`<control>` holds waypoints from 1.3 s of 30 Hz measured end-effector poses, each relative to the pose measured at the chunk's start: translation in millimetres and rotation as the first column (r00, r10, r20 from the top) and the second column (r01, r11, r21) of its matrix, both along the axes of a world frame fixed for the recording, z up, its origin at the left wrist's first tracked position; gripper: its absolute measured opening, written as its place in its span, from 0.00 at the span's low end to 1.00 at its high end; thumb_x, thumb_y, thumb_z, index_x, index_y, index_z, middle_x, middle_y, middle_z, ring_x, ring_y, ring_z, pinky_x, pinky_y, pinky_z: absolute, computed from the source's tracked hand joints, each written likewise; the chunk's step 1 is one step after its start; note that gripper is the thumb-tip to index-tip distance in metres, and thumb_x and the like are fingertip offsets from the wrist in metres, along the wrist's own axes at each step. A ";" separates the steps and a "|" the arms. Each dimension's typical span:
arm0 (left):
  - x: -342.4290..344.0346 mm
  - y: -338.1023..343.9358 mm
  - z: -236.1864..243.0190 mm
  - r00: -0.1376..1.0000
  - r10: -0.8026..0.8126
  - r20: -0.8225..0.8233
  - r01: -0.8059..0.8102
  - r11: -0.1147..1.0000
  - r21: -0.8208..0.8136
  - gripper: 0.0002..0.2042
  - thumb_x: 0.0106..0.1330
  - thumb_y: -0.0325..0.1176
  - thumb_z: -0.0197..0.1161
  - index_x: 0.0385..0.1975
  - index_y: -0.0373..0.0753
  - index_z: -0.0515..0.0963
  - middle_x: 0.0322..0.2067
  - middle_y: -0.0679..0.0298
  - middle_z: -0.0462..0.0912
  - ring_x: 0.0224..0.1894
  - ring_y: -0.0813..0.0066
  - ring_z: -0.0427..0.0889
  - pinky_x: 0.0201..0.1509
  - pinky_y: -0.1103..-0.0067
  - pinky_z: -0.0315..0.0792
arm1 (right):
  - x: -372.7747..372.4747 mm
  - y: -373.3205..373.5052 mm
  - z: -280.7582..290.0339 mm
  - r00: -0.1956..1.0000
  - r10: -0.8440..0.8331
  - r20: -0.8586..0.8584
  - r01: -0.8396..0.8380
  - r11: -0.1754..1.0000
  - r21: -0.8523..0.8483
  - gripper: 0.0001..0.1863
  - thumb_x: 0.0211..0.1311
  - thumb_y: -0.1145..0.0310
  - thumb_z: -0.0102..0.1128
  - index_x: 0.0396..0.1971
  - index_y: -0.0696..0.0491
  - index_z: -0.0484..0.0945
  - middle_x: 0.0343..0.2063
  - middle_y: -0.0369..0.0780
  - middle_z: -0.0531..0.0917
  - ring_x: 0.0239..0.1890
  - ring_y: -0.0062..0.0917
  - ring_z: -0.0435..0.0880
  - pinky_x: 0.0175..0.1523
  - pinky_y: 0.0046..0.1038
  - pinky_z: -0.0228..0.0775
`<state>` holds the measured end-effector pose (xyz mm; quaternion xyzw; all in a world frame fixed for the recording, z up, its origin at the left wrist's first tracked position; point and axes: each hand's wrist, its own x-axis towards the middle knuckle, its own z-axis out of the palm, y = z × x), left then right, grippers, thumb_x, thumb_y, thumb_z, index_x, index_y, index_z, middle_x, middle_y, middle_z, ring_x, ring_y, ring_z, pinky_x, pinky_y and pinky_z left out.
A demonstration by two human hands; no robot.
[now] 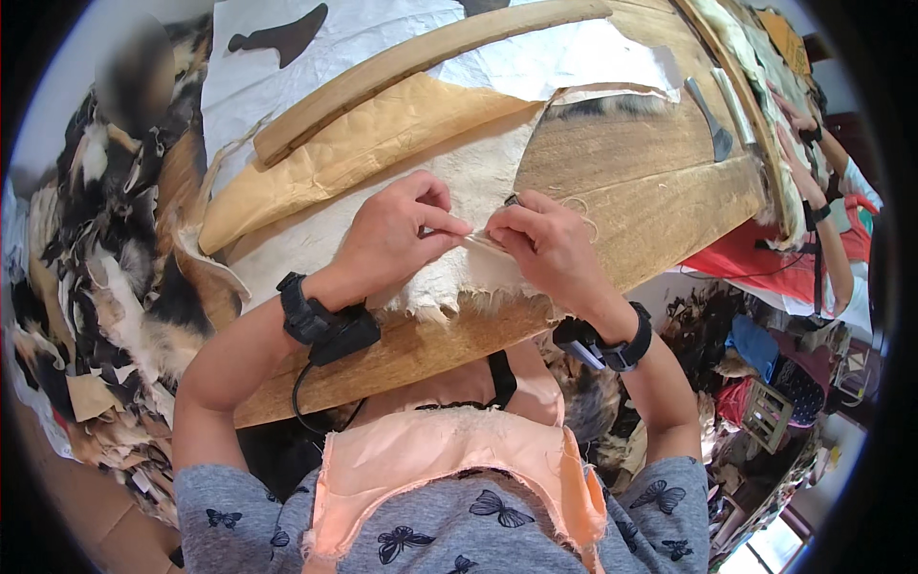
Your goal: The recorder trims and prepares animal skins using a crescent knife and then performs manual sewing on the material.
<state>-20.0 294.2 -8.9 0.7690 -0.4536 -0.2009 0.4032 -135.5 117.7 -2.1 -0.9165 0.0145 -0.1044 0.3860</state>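
Note:
A pale fur hide [373,225] lies skin side up on the wooden table in front of me, its near edge fringed with fur. My left hand [406,230] pinches a bit of this hide between thumb and fingertips. Right beside it, my right hand [545,239] is closed in a pinch at the same spot, the fingertips nearly meeting. Whatever small thing it pinches is too small to make out. A thin pale thread [588,220] loops out behind the right hand. A small dark band, perhaps a thimble, sits on a right finger [513,200].
A long wooden bar [421,72] lies across tan paper [363,129] and white sheets [335,62]. Toward the far right of the table [631,158] rests a dark flat blade tool [710,120]. Fur scraps [115,287] pile up at left. Another person's arms [813,182] are at right.

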 end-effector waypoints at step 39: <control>-6.9 -1.6 -2.2 0.992 0.125 0.028 -0.125 0.992 -0.005 0.05 0.47 0.24 0.62 0.24 0.39 0.80 0.32 0.67 0.82 0.32 0.67 0.73 0.38 0.77 0.69 | 23.8 13.1 -1.1 0.980 0.197 -0.018 -0.189 0.900 -0.392 0.13 0.41 0.68 0.58 0.29 0.56 0.69 0.24 0.43 0.70 0.28 0.35 0.73 0.33 0.32 0.68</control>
